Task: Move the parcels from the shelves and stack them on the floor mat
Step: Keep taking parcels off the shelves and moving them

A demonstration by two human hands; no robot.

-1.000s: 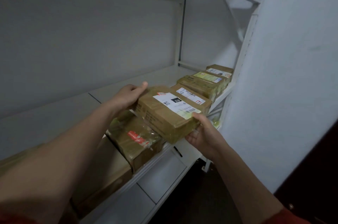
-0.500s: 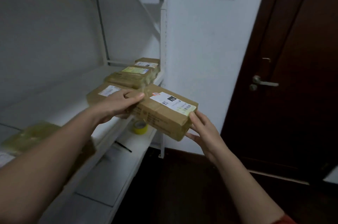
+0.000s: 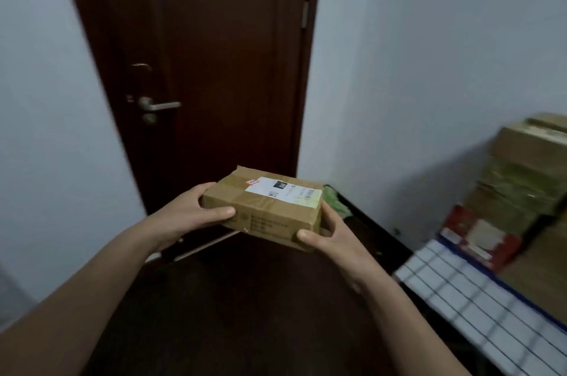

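Observation:
A small brown cardboard parcel (image 3: 267, 210) with a white shipping label on top is held in the air in front of me, at about waist height. My left hand (image 3: 196, 213) grips its left end, thumb across the near side. My right hand (image 3: 325, 234) grips its right end from below, thumb on the near face. At the right lies the white floor mat (image 3: 478, 299) with a dark grid and blue border. A stack of parcels (image 3: 521, 179) stands on it against the wall. The shelves are out of view.
A dark wooden door (image 3: 199, 68) with a metal handle (image 3: 159, 105) is shut straight ahead. White walls stand on both sides. The floor is dark wood. Something green (image 3: 336, 202) lies by the wall behind the parcel.
I have turned right, away from the shelves, carrying the parcel in both hands. The shelves have left the view; the door, the mat and the stacked parcels have come in.

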